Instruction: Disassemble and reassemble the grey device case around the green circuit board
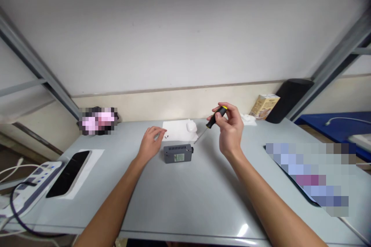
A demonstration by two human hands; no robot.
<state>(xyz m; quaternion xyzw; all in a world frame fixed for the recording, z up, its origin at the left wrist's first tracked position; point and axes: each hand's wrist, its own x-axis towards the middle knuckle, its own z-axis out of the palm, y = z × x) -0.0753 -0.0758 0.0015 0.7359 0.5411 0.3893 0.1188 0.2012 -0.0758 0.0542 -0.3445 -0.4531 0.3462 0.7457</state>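
My right hand (230, 127) is closed round the black and yellow handle of a screwdriver (216, 117). Its thin metal shaft slants down to the left, the tip in the air right of a dark grey metal box (178, 154). That box stands on the desk with a row of vent slots on top and a pale label in front. My left hand (151, 142) is left of the box, at the edge of a white paper sheet (175, 128), thumb and forefinger close together. Several tiny dark screws (166, 137) lie on the paper by those fingertips; whether the fingers pinch one is too small to tell.
A white rounded case (191, 126) rests on the paper. Leftward are a phone (69, 173) and a power strip (31, 189) with cables. A drink carton (264, 106), a black cylinder (290, 100) and a blurred-out tablet-like device (307, 179) are on the right.
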